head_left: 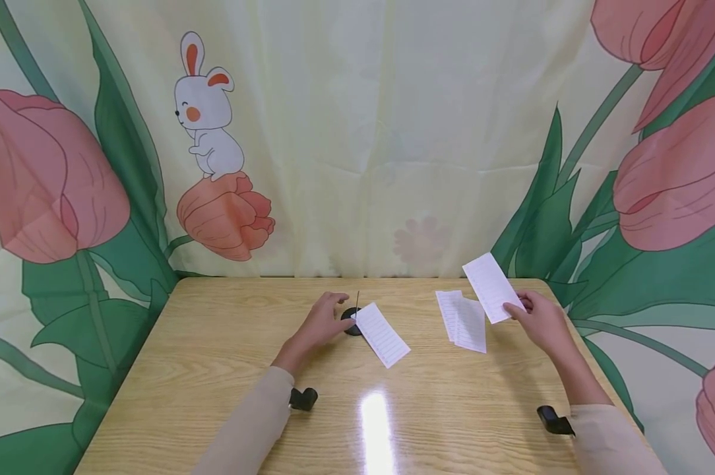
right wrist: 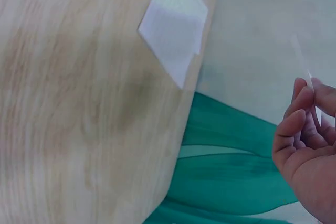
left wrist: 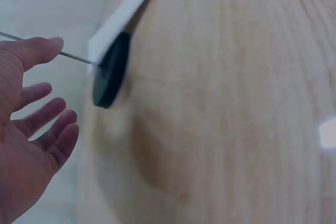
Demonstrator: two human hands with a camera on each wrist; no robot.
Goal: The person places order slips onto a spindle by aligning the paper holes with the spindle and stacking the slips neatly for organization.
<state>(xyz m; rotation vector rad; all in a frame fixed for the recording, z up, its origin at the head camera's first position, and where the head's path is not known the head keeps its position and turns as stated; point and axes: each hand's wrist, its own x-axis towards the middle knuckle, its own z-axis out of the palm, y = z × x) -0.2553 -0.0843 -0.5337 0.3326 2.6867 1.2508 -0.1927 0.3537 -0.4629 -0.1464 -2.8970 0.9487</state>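
Observation:
Beside a paper spike (head_left: 349,327) with a round black base and a thin upright rod, my left hand (head_left: 322,320) hovers with its fingers spread and loosely bent. In the left wrist view the thumb passes near the rod (left wrist: 77,58); I cannot tell whether they touch. One printed paper slip (head_left: 384,338) lies slanted at the spike, its upper corner over the base. At the right, my right hand (head_left: 541,320) pinches another printed slip (head_left: 488,287) by its lower corner, raised above the table. Two overlapping slips (head_left: 472,328) lie just left of that hand.
The wooden table (head_left: 215,343) ends at the back against a curtain (head_left: 345,132) printed with tulips and a rabbit. A bright light reflection shows on the tabletop near the front. Black wrist mounts (head_left: 303,399) sit on both forearms.

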